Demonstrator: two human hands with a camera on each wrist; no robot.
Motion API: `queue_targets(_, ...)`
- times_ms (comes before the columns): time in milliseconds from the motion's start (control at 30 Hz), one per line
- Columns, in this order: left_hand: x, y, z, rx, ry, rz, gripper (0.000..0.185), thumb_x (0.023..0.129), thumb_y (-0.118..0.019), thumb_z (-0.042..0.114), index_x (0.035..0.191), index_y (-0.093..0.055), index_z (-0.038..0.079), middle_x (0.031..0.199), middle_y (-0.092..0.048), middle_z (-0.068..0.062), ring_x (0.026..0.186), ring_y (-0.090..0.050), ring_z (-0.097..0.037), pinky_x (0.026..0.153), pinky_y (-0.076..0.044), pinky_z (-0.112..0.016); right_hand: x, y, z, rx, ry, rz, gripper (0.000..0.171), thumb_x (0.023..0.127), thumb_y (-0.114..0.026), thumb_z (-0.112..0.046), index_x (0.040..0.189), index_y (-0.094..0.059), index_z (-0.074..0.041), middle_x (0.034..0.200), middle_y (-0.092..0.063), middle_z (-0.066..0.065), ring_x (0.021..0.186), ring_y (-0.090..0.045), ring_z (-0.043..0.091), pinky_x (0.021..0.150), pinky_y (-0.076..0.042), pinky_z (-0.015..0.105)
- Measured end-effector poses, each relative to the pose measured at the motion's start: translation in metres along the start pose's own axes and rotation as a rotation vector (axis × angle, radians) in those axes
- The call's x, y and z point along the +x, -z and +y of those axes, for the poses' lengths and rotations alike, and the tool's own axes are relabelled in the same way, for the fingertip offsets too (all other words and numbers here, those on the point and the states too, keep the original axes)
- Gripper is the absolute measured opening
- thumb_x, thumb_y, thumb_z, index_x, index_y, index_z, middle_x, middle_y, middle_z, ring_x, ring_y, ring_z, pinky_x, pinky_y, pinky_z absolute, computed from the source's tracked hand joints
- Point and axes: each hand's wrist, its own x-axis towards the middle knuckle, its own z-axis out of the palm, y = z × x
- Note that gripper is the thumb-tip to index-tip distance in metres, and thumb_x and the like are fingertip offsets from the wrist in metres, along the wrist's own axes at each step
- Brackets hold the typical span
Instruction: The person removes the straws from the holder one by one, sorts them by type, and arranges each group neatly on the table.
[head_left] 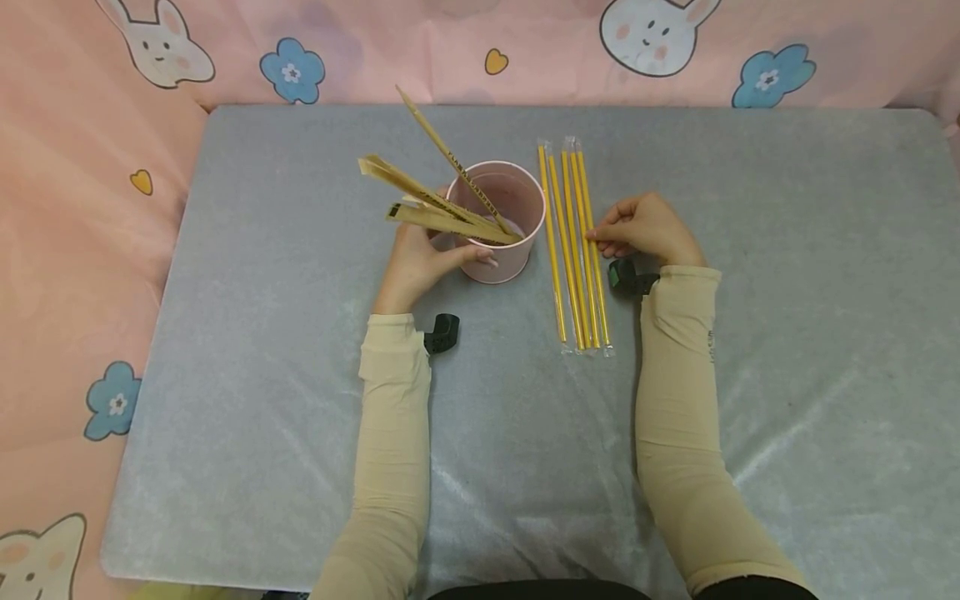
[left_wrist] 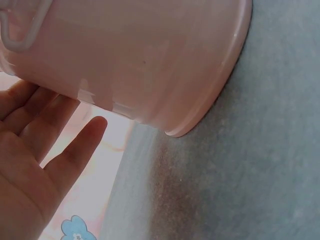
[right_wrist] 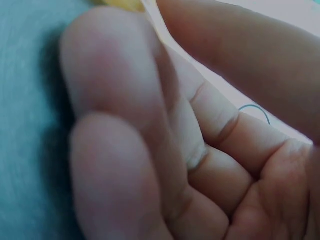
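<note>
Straws (head_left: 576,250) under right hand (head_left: 647,229) overhead; wrist view apparently blocked.

Pale pink cup (head_left: 504,218) holding tan paper-wrapped sticks (head_left: 435,208), yellow straws (head_left: 573,250) in clear sleeves right of the cup, grey mat (head_left: 247,333) beneath, pink cloth (head_left: 75,208) with white rabbits, blue flowers, cream sleeves (head_left: 390,433)
</note>
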Motion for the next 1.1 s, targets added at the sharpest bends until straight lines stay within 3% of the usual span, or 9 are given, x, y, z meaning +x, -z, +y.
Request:
queue_targets(667, 0.000, 0.000, -0.001, 0.014, 0.010, -0.001, 0.053, 0.064, -0.086, 0.002, 0.109, -0.058, -0.004, 0.091, -0.060, -0.008, 0.084, -0.056, -0.020, 0.086, -0.047, -0.035, -0.001, 0.002, -0.001, 0.029, 0.023, 0.039, 0.024, 0.085, -0.071, -0.012, 0.090, -0.064, 0.011, 0.064, -0.065, 0.002, 0.055, -0.060, 0.010, 0.050, -0.054, 0.023)
queue_targets(1100, 0.000, 0.000, 0.000, 0.023, -0.003, 0.003, 0.055, 0.064, -0.087, 0.003, 0.111, -0.059, -0.004, 0.092, -0.060, -0.008, 0.083, -0.056, -0.017, 0.085, -0.047, -0.034, -0.011, 0.004, -0.017, 0.062, 0.109, 0.101, 0.023, 0.085, -0.071, -0.011, 0.093, -0.063, 0.008, 0.067, -0.064, 0.001, 0.060, -0.061, 0.012, 0.055, -0.054, 0.022)
